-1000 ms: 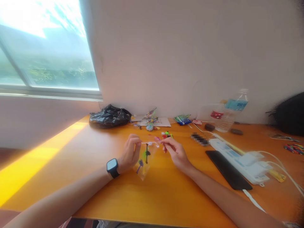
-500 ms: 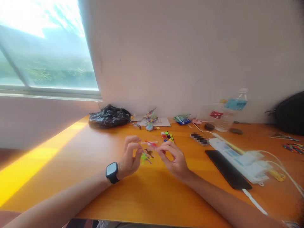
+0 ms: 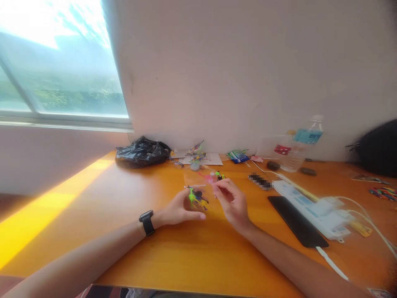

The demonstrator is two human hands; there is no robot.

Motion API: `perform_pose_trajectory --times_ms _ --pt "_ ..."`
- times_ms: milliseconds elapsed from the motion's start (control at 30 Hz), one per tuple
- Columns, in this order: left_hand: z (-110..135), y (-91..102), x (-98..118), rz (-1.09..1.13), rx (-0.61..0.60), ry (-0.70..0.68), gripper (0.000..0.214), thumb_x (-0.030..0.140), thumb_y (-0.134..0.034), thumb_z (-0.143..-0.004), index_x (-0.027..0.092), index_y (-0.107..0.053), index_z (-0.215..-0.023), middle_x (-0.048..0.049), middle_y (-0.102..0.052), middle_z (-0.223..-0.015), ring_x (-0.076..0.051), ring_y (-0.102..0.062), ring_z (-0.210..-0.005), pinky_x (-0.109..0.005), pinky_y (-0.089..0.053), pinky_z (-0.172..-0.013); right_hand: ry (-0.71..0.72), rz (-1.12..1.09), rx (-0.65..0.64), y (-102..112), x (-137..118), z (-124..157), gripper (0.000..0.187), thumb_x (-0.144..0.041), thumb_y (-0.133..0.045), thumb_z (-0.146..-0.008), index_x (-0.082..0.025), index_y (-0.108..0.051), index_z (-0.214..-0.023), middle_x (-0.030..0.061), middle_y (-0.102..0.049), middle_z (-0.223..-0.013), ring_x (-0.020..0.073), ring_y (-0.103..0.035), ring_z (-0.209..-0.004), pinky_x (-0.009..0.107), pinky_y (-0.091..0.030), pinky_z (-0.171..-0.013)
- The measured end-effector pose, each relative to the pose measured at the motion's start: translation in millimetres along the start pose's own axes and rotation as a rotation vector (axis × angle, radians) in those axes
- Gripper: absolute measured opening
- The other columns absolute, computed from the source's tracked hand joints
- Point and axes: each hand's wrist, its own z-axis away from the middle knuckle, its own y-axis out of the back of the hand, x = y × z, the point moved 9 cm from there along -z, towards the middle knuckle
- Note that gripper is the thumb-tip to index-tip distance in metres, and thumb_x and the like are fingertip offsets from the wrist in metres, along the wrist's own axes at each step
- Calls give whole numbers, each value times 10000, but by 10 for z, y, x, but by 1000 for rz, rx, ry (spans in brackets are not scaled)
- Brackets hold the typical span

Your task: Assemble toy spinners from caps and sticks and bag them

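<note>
My left hand (image 3: 179, 210), with a black watch on the wrist, rests low over the table, thumb stretched out and fingers apart. Beside its fingers is a small toy assembly (image 3: 194, 198) of green, yellow, blue and black plastic parts. My right hand (image 3: 232, 203) has thumb and forefinger pinched on a small clear plastic bag (image 3: 190, 177), smeared by motion. Pinkish-red pieces (image 3: 208, 178) show in or behind the film; which, I cannot tell. Just beyond the right fingertips lie small green and black parts (image 3: 219, 175), partly hidden.
Along the wall stand a black plastic bag (image 3: 142, 153), papers with colourful toy parts (image 3: 198, 157), a blue-green packet (image 3: 238, 156) and a water bottle (image 3: 291, 159). To the right lie a phone (image 3: 296, 221), a white power strip (image 3: 305, 205) with cables, and colourful pieces (image 3: 384, 193).
My left hand has let go of the bag and lowered to the toy assembly, its thumb now stretched out. My right hand has moved the bag slightly away and to the right.
</note>
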Motion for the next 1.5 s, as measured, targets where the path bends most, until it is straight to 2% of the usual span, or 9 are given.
perform_pose_trajectory --times_ms 100,200,367,533,733,900,1100,1267,1500 --pt "-3 62 -19 42 100 28 459 391 -886 -799 154 -664 -1124 -109 -694 -1075 -242 -706 -980 -395 -599 -864 -9 -17 -84 -61 19 -37 235 -409 -571 -1039 -236 -729 -1030 68 -612 -970 205 -605 -838 341 -536 -771" --pt "21 151 -8 114 214 31 508 378 -881 -808 195 -636 -1214 -116 -679 -1198 -247 -713 -1027 -367 -608 -825 25 24 -12 102 -8 -165 270 -401 -508 -1068 -238 -720 -1105 62 -601 -965 198 -597 -834 349 -529 -789" --pt "-20 85 -225 142 128 156 573 347 -950 -704 148 -678 -1168 -114 -697 -1119 -246 -722 -964 -357 -618 -789 138 72 157 525 -233 -477 230 -390 -556 -1054 -234 -716 -1104 59 -604 -998 182 -588 -829 346 -519 -791" --pt "-23 116 -245 154 161 120 606 366 -932 -731 170 -667 -1239 -139 -694 -1200 -261 -727 -996 -362 -634 -785 141 61 -87 482 -714 -893 247 -403 -578 -1050 -225 -742 -1094 17 -615 -806 148 -589 -717 307 -520 -695" --pt "13 178 -100 16 195 130 560 474 -803 -872 192 -632 -1324 -103 -719 -1108 -251 -736 -988 -363 -640 -795 289 207 -324 291 -1421 -1349 247 -409 -700 -965 -204 -750 -1092 -15 -648 -819 90 -593 -682 215 -465 -608" --pt "-10 187 -106 42 167 129 528 466 -818 -860 186 -643 -1271 -137 -677 -1298 -247 -727 -1018 -369 -637 -815 267 351 -675 -95 -1240 -1324 171 -312 -658 -956 -179 -760 -993 -36 -662 -759 78 -566 -636 185 -404 -563" --pt "-11 168 -150 78 157 146 538 471 -820 -856 172 -641 -1266 -145 -700 -1235 -264 -716 -1041 -374 -618 -826 248 516 -716 -269 -1090 -1275 138 -165 -590 -889 -179 -718 -841 -25 -667 -737 100 -534 -627 220 -363 -574" --pt "-12 152 -64 20 143 104 501 463 -825 -855 163 -665 -1222 -130 -725 -1161 -254 -698 -1044 -414 -556 -949 178 611 -755 -355 -942 -1268 144 -149 -574 -849 -184 -713 -863 3 -693 -787 134 -549 -676 261 -361 -619" --pt "-35 101 3 69 112 46 456 450 -826 -857 166 -687 -1185 -111 -716 -1111 -234 -679 -1021 -409 -533 -956 155 634 -843 -529 -736 -1242 159 -143 -574 -846 -187 -725 -874 28 -725 -875 144 -565 -701 266 -350 -627"
